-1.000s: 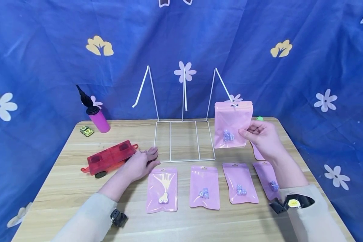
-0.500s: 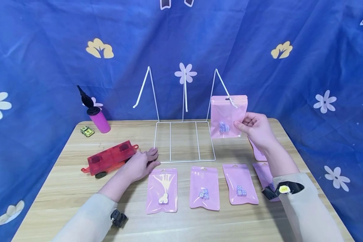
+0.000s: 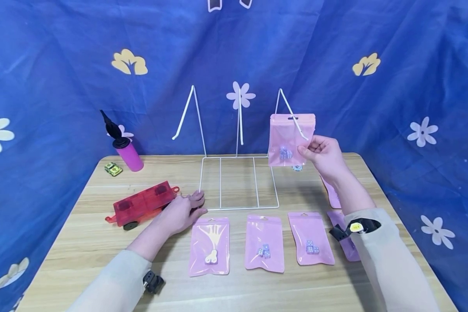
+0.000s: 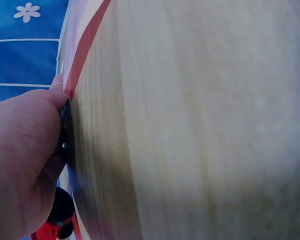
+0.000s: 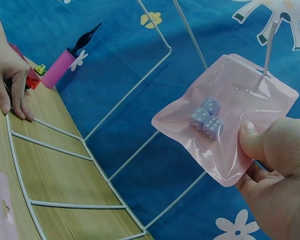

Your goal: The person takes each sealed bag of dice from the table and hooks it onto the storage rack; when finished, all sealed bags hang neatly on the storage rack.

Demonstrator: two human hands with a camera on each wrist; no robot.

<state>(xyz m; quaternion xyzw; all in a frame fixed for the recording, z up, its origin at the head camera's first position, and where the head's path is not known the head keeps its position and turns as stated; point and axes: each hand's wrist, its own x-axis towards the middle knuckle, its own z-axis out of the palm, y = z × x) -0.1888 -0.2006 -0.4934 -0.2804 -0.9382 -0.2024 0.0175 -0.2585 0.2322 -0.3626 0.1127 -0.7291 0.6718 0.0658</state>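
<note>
With thumb and fingers, my right hand [image 3: 323,157] pinches the lower right edge of a pink zip bag [image 3: 274,136]. Purple dice [image 5: 205,118] show through its clear front. The right hook [image 3: 287,104] of a white wire rack passes through the bag's hang hole, and the hook's tip stands in front of the bag. The rack's other two hooks carry nothing. My left hand [image 3: 181,212] rests on the front left corner of the rack's base [image 3: 238,208], fingers spread over the wire; in the left wrist view the fingertips are mostly hidden.
In front of the rack lie several pink bags [image 3: 264,229], with one more bag [image 3: 331,190] behind my right forearm. Left are a red toy trailer [image 3: 142,203], a magenta pump [image 3: 129,156] and a small toy car [image 3: 113,169]. A round token [image 3: 297,167] shows below the held bag.
My right hand has moved up and leftward, sliding the bag back along the right hook from its tip. The round token has come into sight. My left hand stays put.
</note>
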